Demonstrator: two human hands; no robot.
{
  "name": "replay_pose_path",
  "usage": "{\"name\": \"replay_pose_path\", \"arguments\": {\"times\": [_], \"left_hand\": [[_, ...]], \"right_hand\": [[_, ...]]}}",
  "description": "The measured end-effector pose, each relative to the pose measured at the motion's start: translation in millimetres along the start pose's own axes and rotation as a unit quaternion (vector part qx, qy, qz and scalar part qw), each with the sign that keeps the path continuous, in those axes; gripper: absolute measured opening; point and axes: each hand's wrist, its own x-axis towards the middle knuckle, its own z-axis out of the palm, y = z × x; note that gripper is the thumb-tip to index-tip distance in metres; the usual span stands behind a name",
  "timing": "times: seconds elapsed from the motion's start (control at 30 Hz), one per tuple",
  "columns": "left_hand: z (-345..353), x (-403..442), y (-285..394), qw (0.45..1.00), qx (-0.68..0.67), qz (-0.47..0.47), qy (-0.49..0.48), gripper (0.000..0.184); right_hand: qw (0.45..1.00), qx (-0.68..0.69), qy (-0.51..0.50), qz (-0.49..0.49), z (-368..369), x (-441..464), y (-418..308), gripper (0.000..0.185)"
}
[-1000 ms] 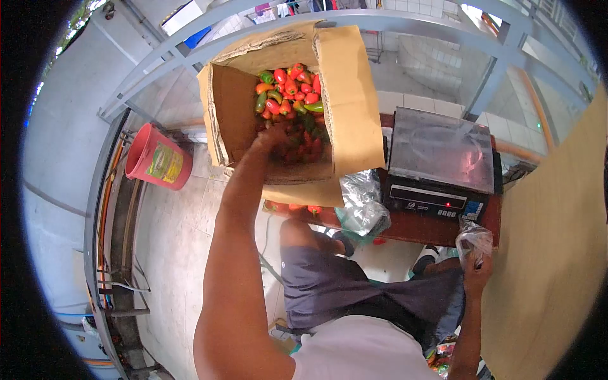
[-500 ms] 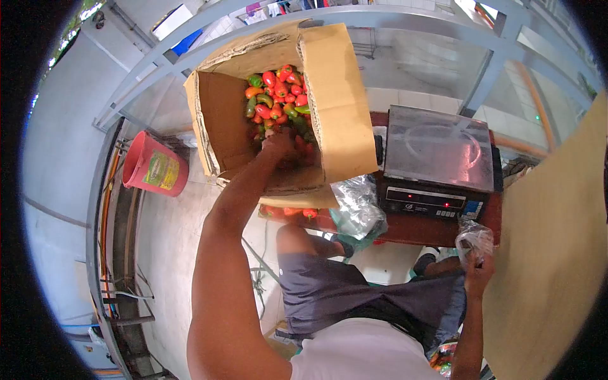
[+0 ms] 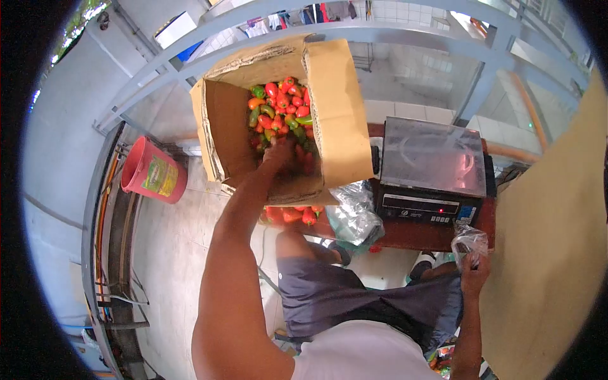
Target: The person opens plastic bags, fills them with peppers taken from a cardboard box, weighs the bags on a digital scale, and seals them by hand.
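Note:
My left hand (image 3: 278, 155) is inside an open cardboard box (image 3: 344, 107), down among red, orange and green peppers (image 3: 282, 95). Shadow and the peppers hide its fingertips, so its grip is unclear. At the right, my right hand (image 3: 475, 271) is closed on a thin clear plastic bag (image 3: 470, 239), beside the front right corner of a digital scale (image 3: 432, 155). Nothing lies on the scale's metal plate, and a red light shows on its display. Between box and scale lies a crumpled pile of clear plastic bags (image 3: 354, 215).
More red peppers (image 3: 291, 215) lie below the box, near the edge of the dark red table (image 3: 411, 234). A pink bucket (image 3: 154, 170) stands at the left. A tan board (image 3: 548, 240) rises at the right, and grey metal rails (image 3: 392, 33) cross behind.
The view has shifted slightly, lowering the box and scale in the picture. My left hand has moved a little among the peppers. The right hand keeps its hold on the bag.

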Motion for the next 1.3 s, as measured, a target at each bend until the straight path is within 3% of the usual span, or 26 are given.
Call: {"name": "replay_pose_path", "arguments": {"times": [0.07,0.13,0.17,0.23,0.33,0.4,0.53,0.63,0.73,0.77,0.87,0.93,1.0,1.07,1.17,1.23,1.27,1.3], "left_hand": [[-17.6,-3.9,5.5,0.997,0.070,0.034,0.006,0.082],[-25.2,-4.6,-6.8,1.000,-0.011,0.024,0.004,0.082],[-32.4,4.5,-30.0,0.992,-0.126,-0.003,0.006,0.082],[-66.2,-25.2,-24.4,0.924,-0.372,-0.060,0.063,0.078],[-91.8,-35.6,-44.2,0.804,-0.585,0.025,0.103,0.062],[-127.5,-67.7,-27.0,0.752,-0.644,0.051,0.130,0.062],[-171.3,-112.5,28.3,0.691,-0.682,0.167,0.172,0.055],[-167.9,-115.7,73.9,0.664,-0.683,0.195,0.232,0.055],[-147.4,-99.9,75.1,0.665,-0.696,0.120,0.242,0.056],[-142.0,-97.9,71.6,0.628,-0.740,0.120,0.209,0.058],[-134.9,-94.3,61.0,0.617,-0.735,0.096,0.264,0.056],[-149.1,-105.8,60.5,0.649,-0.698,0.081,0.292,0.055],[-161.1,-125.3,76.6,0.624,-0.699,0.176,0.302,0.058],[-178.5,-166.0,121.8,0.593,-0.717,0.279,0.239,0.064],[-162.4,-178.4,189.7,0.629,-0.650,0.366,0.217,0.074],[-129.5,-163.4,241.8,0.669,-0.601,0.395,0.187,0.078],[-115.6,-148.3,264.9,0.686,-0.499,0.464,0.257,0.078],[-95.1,-136.8,284.5,0.708,-0.450,0.462,0.288,0.076]], "right_hand": [[1.000,0.001,-0.012,0.028,-5.9,-0.6,-4.2,0.025],[0.997,-0.001,-0.042,0.071,-12.3,-2.2,-15.7,0.024],[0.998,0.004,-0.039,0.059,-11.0,-2.5,-8.8,0.024],[0.999,0.016,-0.029,0.036,-5.3,-2.7,7.6,0.024],[1.000,0.019,0.017,-0.011,1.1,-4.4,12.4,0.021],[1.000,-0.013,0.011,-0.001,4.1,-6.3,21.0,0.021],[0.998,0.033,0.034,-0.041,5.1,0.9,5.0,0.022],[0.998,-0.047,0.025,-0.043,7.6,-4.2,18.6,0.024],[0.999,-0.019,-0.034,0.032,-2.9,-6.0,15.0,0.034],[0.998,-0.013,-0.043,0.051,-6.5,-6.3,9.1,0.037],[0.998,0.028,-0.034,0.052,-15.1,-6.7,8.3,0.034],[0.997,0.035,-0.033,0.066,-13.4,-9.6,17.4,0.032],[0.998,0.040,-0.017,0.053,-11.1,-7.8,19.4,0.029],[0.999,0.049,0.005,0.008,-9.7,-2.2,7.4,0.026],[0.999,0.020,-0.019,0.034,-4.3,0.0,6.8,0.026],[0.999,0.007,0.029,-0.035,-4.0,5.2,-2.5,0.022],[0.996,0.000,0.054,-0.069,-4.6,5.7,-5.8,0.021],[0.997,-0.005,0.051,-0.062,-5.8,4.8,-6.5,0.021]]}}
